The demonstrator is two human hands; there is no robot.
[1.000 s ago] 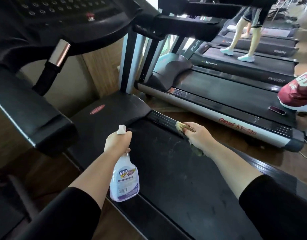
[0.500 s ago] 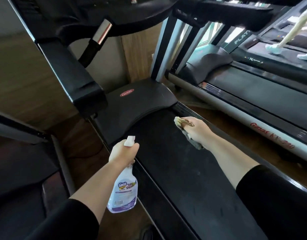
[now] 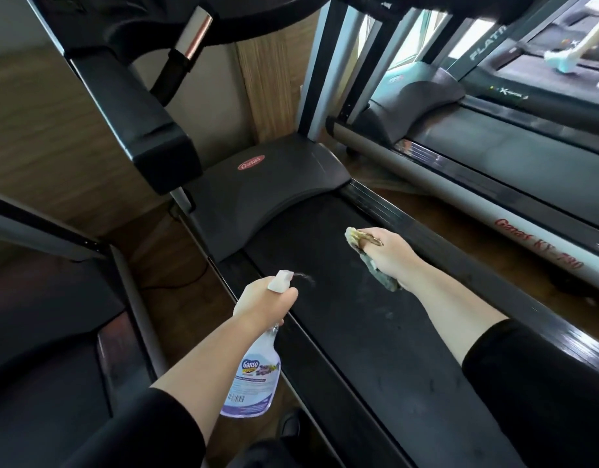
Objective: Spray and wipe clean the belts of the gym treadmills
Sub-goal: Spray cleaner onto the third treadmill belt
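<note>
The black treadmill belt [image 3: 358, 332] runs from the grey motor cover [image 3: 267, 187] down to the lower right. My left hand [image 3: 264, 304] grips a clear spray bottle [image 3: 254, 376] with a purple label and a white nozzle. A thin mist leaves the nozzle toward the belt's left part. My right hand [image 3: 385, 251] is closed on a crumpled yellow-grey cloth [image 3: 375, 265] and presses it on the belt near the right side rail, just below the motor cover.
The treadmill's black handrail [image 3: 132, 106] and console overhang at upper left. A second treadmill [image 3: 494, 184] with a silver rail stands to the right across a strip of wooden floor. Farther right another person's feet move on a third belt. Another machine [image 3: 38, 332] sits at left.
The view has swung left and closer to the belt. My left hand has lifted the bottle slightly and spray now comes out. My right hand has stayed near the belt's top right.
</note>
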